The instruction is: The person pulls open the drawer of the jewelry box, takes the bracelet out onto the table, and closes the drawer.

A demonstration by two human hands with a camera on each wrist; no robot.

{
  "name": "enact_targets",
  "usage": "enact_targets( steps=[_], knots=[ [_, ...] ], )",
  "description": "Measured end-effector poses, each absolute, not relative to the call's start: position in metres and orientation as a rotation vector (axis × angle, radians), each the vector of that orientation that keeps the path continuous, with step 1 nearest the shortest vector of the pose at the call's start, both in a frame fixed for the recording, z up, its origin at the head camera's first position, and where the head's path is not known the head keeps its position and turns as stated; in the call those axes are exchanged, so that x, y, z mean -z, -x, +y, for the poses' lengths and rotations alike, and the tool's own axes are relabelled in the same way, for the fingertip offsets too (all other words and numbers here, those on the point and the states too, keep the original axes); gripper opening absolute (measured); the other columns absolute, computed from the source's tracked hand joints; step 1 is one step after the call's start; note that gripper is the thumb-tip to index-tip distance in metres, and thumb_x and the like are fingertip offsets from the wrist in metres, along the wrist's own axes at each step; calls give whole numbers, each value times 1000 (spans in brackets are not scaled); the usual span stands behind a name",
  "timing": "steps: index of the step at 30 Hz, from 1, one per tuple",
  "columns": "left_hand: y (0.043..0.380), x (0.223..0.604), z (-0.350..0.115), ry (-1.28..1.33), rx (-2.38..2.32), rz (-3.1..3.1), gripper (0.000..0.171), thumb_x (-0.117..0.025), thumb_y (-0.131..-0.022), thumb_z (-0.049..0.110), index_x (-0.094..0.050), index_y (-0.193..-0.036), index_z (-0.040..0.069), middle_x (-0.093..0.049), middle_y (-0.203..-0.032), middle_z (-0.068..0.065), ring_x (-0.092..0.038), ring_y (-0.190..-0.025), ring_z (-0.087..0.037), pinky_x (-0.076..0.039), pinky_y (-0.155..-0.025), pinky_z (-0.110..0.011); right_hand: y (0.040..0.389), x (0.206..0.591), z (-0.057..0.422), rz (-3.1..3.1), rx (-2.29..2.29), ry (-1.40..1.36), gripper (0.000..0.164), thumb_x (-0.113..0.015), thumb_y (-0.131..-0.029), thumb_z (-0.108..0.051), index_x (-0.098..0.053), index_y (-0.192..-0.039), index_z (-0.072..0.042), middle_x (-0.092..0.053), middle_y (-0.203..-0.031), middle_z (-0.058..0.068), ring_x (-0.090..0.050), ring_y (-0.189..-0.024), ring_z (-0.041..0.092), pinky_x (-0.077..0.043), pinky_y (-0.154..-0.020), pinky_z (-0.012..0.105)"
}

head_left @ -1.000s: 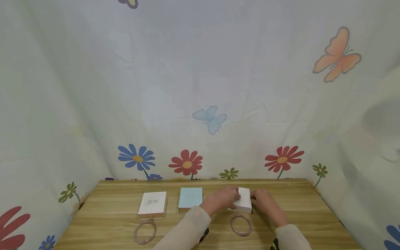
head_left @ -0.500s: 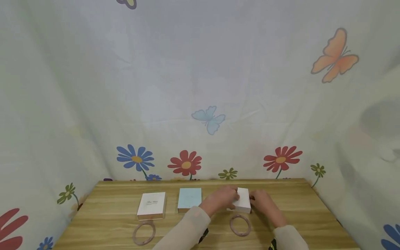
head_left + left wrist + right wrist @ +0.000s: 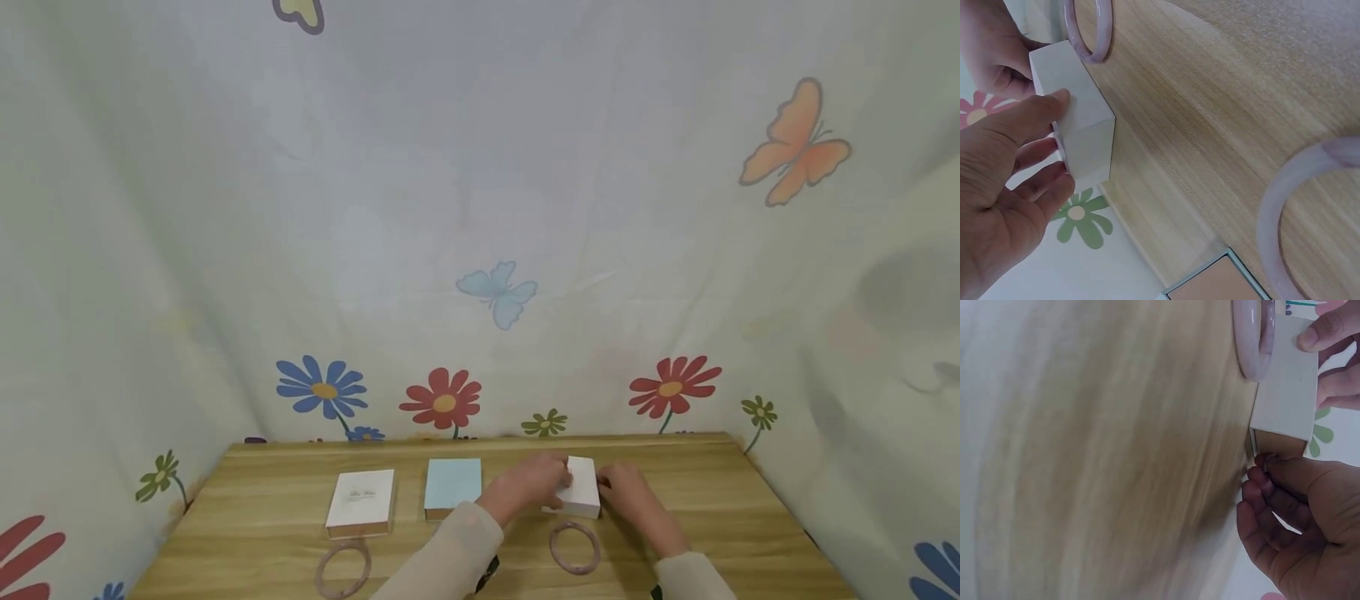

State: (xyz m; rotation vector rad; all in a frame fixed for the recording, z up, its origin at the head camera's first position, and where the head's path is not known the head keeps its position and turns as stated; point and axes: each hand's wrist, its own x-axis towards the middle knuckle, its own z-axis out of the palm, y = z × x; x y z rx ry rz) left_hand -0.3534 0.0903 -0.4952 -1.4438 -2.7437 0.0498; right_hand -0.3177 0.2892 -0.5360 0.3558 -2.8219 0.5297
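In the head view, a small white box (image 3: 582, 485) lies at the table's right-centre, between both hands. My left hand (image 3: 525, 485) grips it from the left; in the left wrist view the thumb lies on one face and the fingers reach behind. My right hand (image 3: 633, 500) is at the box's right end. There, in the right wrist view, thumb and forefinger pinch a small thin pull tab (image 3: 1267, 464) at the brown end panel (image 3: 1280, 442); the fingertips partly hide it. A pale purple bangle (image 3: 553, 546) lies on the near side of the box.
Left of the hands stand a light blue box (image 3: 453, 481) and a white box with printed lettering (image 3: 362, 492). Another pale purple bangle (image 3: 366, 562) lies in front of the lettered box. A printed curtain (image 3: 495, 350) hangs behind the wooden table (image 3: 247, 517).
The head view has tilted and shifted slightly, so everything sits a little lower and further left in it. Both hands keep their places at the white box.
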Motion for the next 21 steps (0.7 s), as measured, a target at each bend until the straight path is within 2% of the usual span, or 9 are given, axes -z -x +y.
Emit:
enact_targets(
  steps=[7,16,21],
  knots=[
    [352,500,91,1467,-38,-2736,31,-87,-82,30,-79,-112,20,-57,-95,9,-44,-77,-2,-40,-68,-14,310,537,295,-2847,-632,-296,8,-74,-87,1,-75,-86,-7,-70,-80,-1,-63,-75,14,-54,-72,39],
    [359,495,89,1506,-47,-2704,23,-86,-83,28,-79,-103,19,-57,-93,9,-45,-76,-2,-40,-67,-14,301,529,307,-2880,-698,-196,8,-73,-88,-1,-73,-95,-5,-70,-86,2,-64,-79,17,-56,-74,41],
    [360,495,87,1532,-20,-2722,26,-87,-82,25,-79,-106,19,-62,-101,8,-54,-84,-1,-45,-74,-12,296,528,314,-2881,-683,-199,7,-73,-87,1,-72,-93,-4,-70,-84,2,-65,-78,17,-56,-73,41]
  ],
)
